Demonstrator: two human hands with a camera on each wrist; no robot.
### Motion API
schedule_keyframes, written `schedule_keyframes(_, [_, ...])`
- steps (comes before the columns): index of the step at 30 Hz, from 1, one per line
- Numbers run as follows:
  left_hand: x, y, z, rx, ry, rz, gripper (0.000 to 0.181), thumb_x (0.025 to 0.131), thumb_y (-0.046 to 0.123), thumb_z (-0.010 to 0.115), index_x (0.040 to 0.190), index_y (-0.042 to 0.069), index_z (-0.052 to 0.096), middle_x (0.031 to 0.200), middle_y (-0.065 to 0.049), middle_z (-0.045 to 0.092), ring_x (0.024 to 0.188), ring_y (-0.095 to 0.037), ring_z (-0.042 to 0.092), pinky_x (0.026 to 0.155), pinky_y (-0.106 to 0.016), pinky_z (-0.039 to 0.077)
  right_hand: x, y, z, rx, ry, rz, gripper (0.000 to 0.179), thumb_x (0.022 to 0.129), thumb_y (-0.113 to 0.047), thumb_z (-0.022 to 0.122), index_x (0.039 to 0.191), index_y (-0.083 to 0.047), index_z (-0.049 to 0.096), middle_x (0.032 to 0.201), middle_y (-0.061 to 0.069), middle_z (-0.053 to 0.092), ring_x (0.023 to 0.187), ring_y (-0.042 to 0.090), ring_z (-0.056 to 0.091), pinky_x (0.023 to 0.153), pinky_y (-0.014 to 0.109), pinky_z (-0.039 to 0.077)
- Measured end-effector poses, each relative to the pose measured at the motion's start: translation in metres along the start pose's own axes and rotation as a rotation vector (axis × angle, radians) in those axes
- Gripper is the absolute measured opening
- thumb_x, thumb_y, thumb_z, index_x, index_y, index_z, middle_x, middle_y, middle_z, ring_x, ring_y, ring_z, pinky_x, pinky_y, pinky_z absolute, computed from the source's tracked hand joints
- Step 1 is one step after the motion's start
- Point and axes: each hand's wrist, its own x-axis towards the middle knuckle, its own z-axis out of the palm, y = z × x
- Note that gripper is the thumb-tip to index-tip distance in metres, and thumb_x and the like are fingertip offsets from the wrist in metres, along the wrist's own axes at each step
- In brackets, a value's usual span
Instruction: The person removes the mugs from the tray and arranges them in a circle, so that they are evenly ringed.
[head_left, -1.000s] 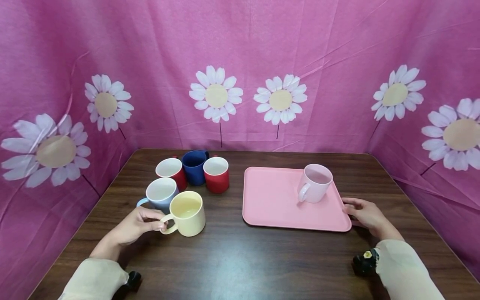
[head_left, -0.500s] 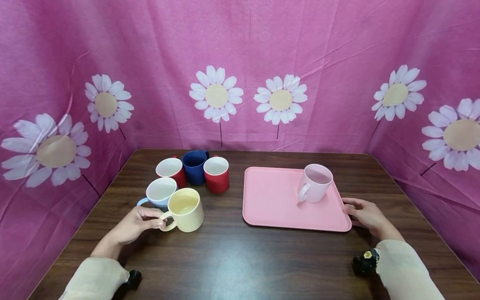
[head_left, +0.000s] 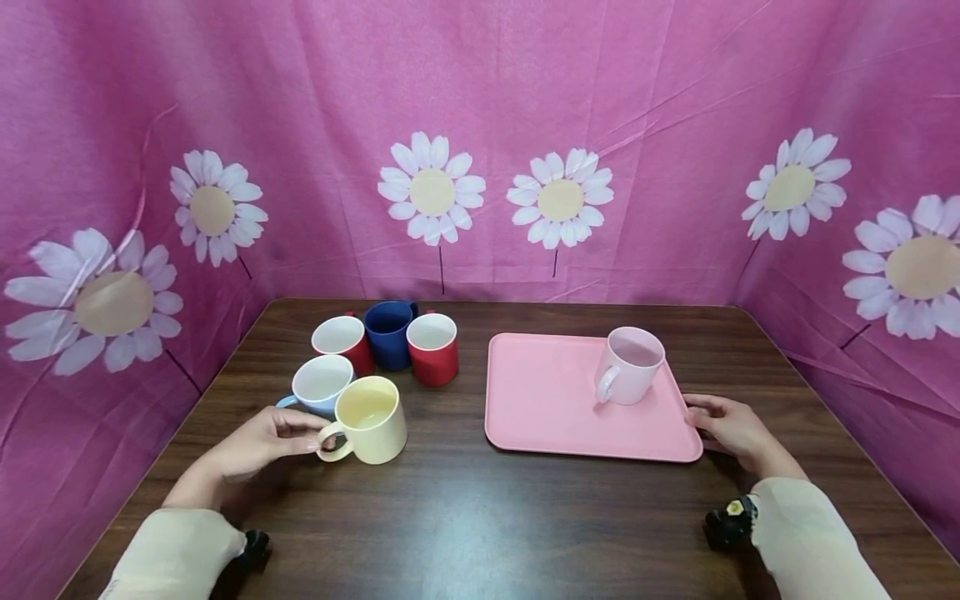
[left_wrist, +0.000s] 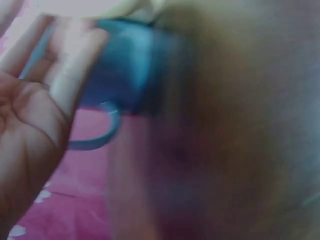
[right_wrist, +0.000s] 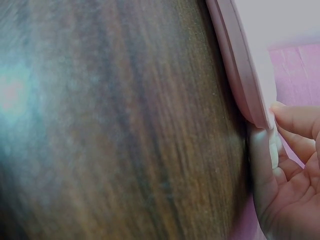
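A yellow mug (head_left: 378,429) stands upright on the table at the left, its handle toward my left hand (head_left: 258,442). The fingertips are right at that handle, and the fingers look loosened from it. In the left wrist view, my left hand (left_wrist: 45,95) has fairly straight fingers in front of a light blue mug (left_wrist: 120,65); the view is blurred. My right hand (head_left: 731,429) holds the right edge of a pink tray (head_left: 540,417), thumb and fingers at its rim (right_wrist: 245,75). A pale pink mug (head_left: 633,375) stands on the tray's right half.
Behind the yellow mug, close together, are the light blue mug (head_left: 322,387), two red mugs (head_left: 435,358) with white insides, and a dark blue mug (head_left: 388,337). The brown wooden table (head_left: 450,517) ends at a magenta flowered cloth (head_left: 495,117) behind and at both sides.
The yellow mug has shifted slightly away from me, against the light blue mug. My left hand has since drawn a little left, off its handle. The right hand and tray have stayed still.
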Motion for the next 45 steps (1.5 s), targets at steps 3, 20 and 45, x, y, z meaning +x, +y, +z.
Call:
schedule_keyframes(3, [0.000, 0.014, -0.010, 0.037, -0.065, -0.027, 0.031, 0.092, -0.010, 0.051, 0.122, -0.019, 0.051, 0.112, -0.013, 0.066, 0.104, -0.014, 0.063, 0.086, -0.025, 0.050, 0.000, 0.000, 0.000, 0.003, -0.002, 0.001, 0.054, 0.099, -0.015, 0.051, 0.137, 0.017, 0.031, 0.119, 0.026, 0.057, 0.088, 0.007, 0.059, 0.079, 0.040, 0.054])
schedule_keyframes(20, [0.024, 0.072, -0.048, 0.218, -0.112, -0.018, 0.037, 0.093, -0.010, 0.049, 0.128, -0.020, 0.043, 0.113, -0.030, 0.060, 0.108, -0.021, 0.061, 0.086, -0.026, 0.049, 0.000, 0.003, 0.001, 0.019, -0.017, -0.033, 0.053, 0.099, -0.014, 0.050, 0.137, 0.017, 0.031, 0.124, 0.033, 0.051, 0.090, 0.008, 0.060, 0.078, 0.038, 0.054])
schedule_keyframes(45, [0.147, 0.112, -0.033, 0.301, 0.030, -0.209, 0.043, 0.091, 0.012, 0.063, 0.129, -0.005, 0.054, 0.119, -0.019, 0.062, 0.110, -0.026, 0.060, 0.089, -0.034, 0.049, 0.001, 0.005, 0.000, -0.003, -0.001, -0.012, 0.052, 0.100, -0.015, 0.050, 0.138, 0.016, 0.032, 0.128, 0.036, 0.047, 0.095, 0.015, 0.061, 0.080, 0.040, 0.053])
